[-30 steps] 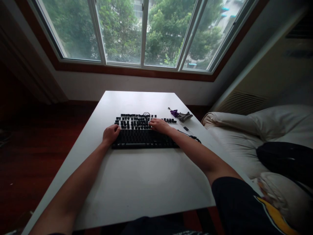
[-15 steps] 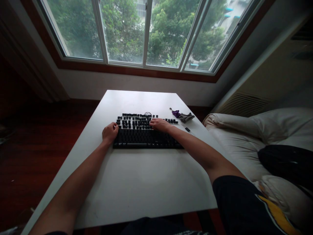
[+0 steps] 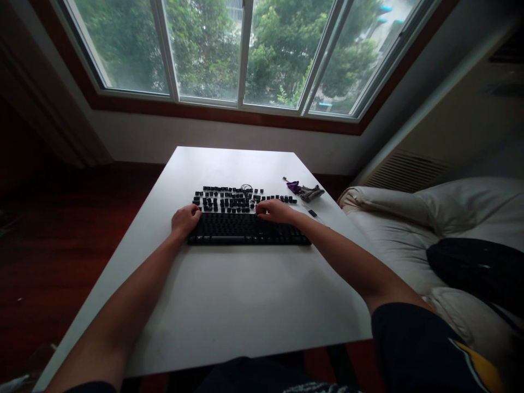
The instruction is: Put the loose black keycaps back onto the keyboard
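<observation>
A black keyboard (image 3: 245, 230) lies across the middle of the white table (image 3: 229, 311). Behind it several loose black keycaps (image 3: 229, 198) are spread in rows. My left hand (image 3: 185, 219) is curled against the keyboard's left end and holds it there. My right hand (image 3: 275, 210) hovers over the keyboard's back edge, right of centre, with its fingers bent down and pinched together. What the fingertips hold, if anything, is too small to make out.
A purple tool (image 3: 292, 188) and a grey bundle (image 3: 311, 192) lie at the table's far right, with a small black piece (image 3: 313, 213) nearer. A bed with pale bedding (image 3: 409, 229) and a dark bag (image 3: 475, 267) stands to the right. Windows (image 3: 241, 49) face me.
My right hand has drawn back from the loose keycaps to the keyboard's back edge. My left hand has stayed at the keyboard's left end.
</observation>
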`<state>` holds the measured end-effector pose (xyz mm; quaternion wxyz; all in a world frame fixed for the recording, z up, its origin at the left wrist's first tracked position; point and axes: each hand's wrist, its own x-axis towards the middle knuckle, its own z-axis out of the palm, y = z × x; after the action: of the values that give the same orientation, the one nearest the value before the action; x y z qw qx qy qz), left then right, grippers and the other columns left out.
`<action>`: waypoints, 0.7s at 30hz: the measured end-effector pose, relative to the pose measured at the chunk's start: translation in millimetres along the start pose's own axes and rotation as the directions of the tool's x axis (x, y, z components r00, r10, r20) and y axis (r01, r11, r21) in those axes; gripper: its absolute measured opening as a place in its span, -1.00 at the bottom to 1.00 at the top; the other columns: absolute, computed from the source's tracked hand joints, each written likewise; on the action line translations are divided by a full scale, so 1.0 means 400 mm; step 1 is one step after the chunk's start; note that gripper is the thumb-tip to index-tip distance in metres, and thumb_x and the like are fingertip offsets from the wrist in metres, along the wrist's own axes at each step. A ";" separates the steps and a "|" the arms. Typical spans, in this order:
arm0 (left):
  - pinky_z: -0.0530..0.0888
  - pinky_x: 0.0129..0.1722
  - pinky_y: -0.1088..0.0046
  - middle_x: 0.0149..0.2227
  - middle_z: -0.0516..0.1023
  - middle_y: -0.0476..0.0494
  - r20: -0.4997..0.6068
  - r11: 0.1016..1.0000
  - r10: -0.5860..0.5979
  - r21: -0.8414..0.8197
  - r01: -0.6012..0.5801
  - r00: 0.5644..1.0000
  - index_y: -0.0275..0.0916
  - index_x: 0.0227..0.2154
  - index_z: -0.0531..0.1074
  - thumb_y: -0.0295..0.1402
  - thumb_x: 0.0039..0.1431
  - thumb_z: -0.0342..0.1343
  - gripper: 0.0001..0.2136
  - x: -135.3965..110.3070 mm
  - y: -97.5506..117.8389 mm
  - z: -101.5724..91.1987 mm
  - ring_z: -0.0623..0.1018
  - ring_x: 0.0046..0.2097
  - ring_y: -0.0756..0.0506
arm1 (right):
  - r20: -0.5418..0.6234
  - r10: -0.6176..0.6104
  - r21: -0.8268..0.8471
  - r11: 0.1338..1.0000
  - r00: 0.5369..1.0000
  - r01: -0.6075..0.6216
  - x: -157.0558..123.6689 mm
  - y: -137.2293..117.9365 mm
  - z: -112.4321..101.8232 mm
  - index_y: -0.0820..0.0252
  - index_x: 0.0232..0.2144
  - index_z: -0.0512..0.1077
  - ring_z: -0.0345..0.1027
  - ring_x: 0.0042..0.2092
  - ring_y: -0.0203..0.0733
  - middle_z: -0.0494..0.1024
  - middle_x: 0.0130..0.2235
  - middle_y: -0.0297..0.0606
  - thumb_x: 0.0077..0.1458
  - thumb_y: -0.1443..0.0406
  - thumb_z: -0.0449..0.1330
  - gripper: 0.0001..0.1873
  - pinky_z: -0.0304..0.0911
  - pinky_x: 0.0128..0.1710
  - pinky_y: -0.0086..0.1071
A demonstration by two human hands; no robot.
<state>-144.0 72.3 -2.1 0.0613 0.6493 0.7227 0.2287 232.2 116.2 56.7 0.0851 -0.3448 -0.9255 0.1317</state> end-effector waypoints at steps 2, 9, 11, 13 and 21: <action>0.37 -0.23 0.34 -0.23 0.64 -0.14 -0.008 1.000 -0.016 0.012 0.016 1.000 -0.09 -0.25 0.57 -0.17 0.21 -0.01 -0.74 -0.001 0.001 0.003 0.56 -0.18 -0.21 | 0.067 0.020 0.082 0.996 0.998 -0.026 -0.023 -0.006 -0.005 0.20 -0.23 0.52 0.33 -0.37 -0.31 0.55 -0.35 -0.33 0.14 0.27 0.23 -0.84 0.14 -0.33 -0.45; 0.38 -0.24 0.31 -0.26 0.64 -0.17 -0.043 0.997 -0.075 0.031 0.076 0.996 -0.09 -0.26 0.57 -0.14 0.20 0.01 -0.73 -0.009 0.001 0.003 0.56 -0.20 -0.23 | 0.133 0.051 0.161 0.984 0.990 -0.072 -0.088 -0.021 -0.015 0.16 -0.25 0.54 0.31 -0.41 -0.31 0.56 -0.36 -0.35 0.11 0.25 0.25 -0.84 0.12 -0.39 -0.45; 0.38 -0.24 0.30 -0.26 0.64 -0.18 -0.052 0.995 -0.091 0.029 0.092 0.994 -0.09 -0.25 0.58 -0.15 0.19 0.02 -0.74 -0.011 0.000 0.001 0.56 -0.20 -0.24 | 0.124 0.050 0.159 0.985 0.991 -0.070 -0.096 -0.029 -0.016 0.16 -0.25 0.53 0.31 -0.41 -0.31 0.55 -0.38 -0.36 0.11 0.25 0.25 -0.85 0.11 -0.40 -0.45; 0.38 -0.25 0.29 -0.26 0.64 -0.18 -0.058 0.994 -0.101 0.028 0.103 0.993 -0.09 -0.25 0.58 -0.15 0.19 0.03 -0.74 -0.013 0.001 0.000 0.57 -0.21 -0.25 | 0.110 0.060 0.169 0.983 0.992 -0.078 -0.099 -0.044 -0.014 0.16 -0.24 0.53 0.31 -0.42 -0.32 0.54 -0.39 -0.36 0.12 0.25 0.24 -0.84 0.09 -0.41 -0.46; 0.39 -0.24 0.32 -0.26 0.64 -0.16 -0.065 0.998 -0.067 -0.003 0.066 0.996 -0.10 -0.24 0.57 -0.18 0.20 0.02 -0.76 -0.014 -0.003 -0.001 0.57 -0.21 -0.22 | 0.008 -0.004 0.061 0.998 1.000 0.004 -0.071 -0.143 0.038 0.18 -0.29 0.50 0.32 -0.35 -0.29 0.54 -0.33 -0.31 0.13 0.28 0.25 -0.91 0.08 -0.36 -0.45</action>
<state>-144.5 66.8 -3.3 0.0457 0.6172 0.7454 0.2477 214.4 52.8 57.6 0.0922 -0.3397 -0.9220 0.1613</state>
